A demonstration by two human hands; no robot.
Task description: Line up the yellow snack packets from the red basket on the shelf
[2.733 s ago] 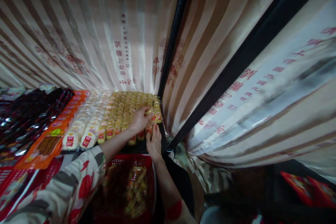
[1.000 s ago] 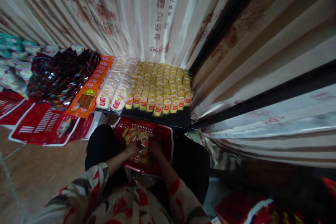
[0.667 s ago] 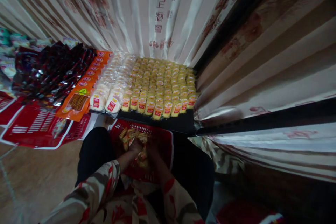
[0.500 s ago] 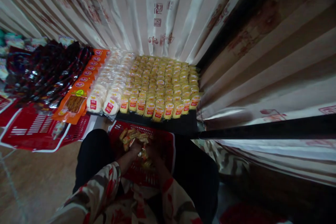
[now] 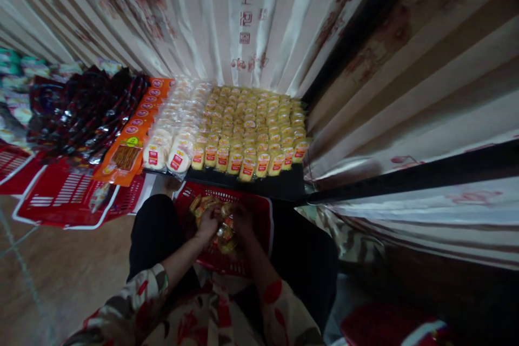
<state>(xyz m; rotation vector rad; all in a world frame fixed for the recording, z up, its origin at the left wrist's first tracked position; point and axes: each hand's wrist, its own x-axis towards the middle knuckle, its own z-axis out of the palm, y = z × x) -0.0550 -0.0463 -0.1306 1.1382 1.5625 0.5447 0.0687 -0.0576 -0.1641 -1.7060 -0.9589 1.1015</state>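
Between my knees, a red plastic basket (image 5: 263, 216) holds several small yellow snack packets (image 5: 227, 243) in clear wrappers with orange labels. My left hand (image 5: 208, 223) is over the pile inside it, fingers closed on a wrapped snack packet. Close beside it, my right hand (image 5: 242, 220) is in shadow, its fingers bent round a wrapped snack packet (image 5: 227, 220) between the two hands. The fingertips are partly hidden by the dim light. Just beyond the basket stand rows of similar yellow packets (image 5: 247, 166), upright on a black shelf (image 5: 267, 186).
Left of the rows are round white packaged cakes (image 5: 178, 159), orange snack bags (image 5: 125, 154) and a heap of dark shiny packs (image 5: 89, 113). Another red basket (image 5: 68, 194) with white handles is at the left. A pleated curtain (image 5: 203, 16) hangs behind, with a dark bar (image 5: 405, 178) at right.
Both hands have lifted slightly from deeper in the pile, drawing a packet up between them. The view has shifted a little, so the shelf goods appear further right and higher.
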